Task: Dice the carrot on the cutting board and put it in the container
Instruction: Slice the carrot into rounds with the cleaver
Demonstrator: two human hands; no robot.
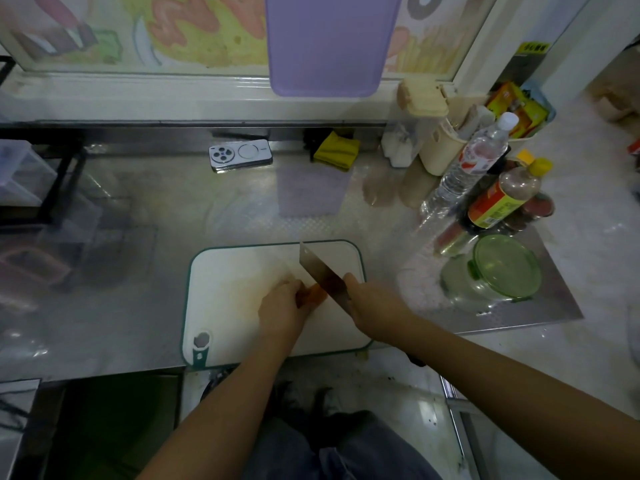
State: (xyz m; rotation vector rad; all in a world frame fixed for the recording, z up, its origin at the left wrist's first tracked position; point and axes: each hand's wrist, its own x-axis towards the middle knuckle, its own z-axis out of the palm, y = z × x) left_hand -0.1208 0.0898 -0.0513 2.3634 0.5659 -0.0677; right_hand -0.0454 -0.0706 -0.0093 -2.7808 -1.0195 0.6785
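- Down at the near edge, dark trousers show between two bare forearms that reach forward over the steel counter (pixel 138 306).
- The white cutting board (pixel 235 271), edged in green with a hanging hole at its near left corner, lies flat at the counter's front edge.
- The left hand (pixel 282 306) rests mid-board, its fingers curled and pressed together over the carrot (pixel 317 294), pinning it down.
- Only a short orange piece of the carrot shows, lying on the board between the two hands and right against the blade.
- The right hand (pixel 367 303) is wrapped round the handle of the knife (pixel 318 268). The handle itself is hidden in the fist, and one finger lies up by the heel of the blade.
- The broad blade slants away to the far left, its lower part touching the carrot and its tip over the far half of the board.
- Right of the board stands the clear glass container (pixel 498 271) with a green lid over it. Whether the lid is seated I cannot tell.
- Just behind it are a brown sauce bottle (pixel 502 199) with a yellow cap and a clear water bottle (pixel 467 168).
- Farther back lie a phone (pixel 240 155), face down, and a folded yellow cloth (pixel 337 150).
- Farthest off, a purple board (pixel 332 43) leans upright against the window.
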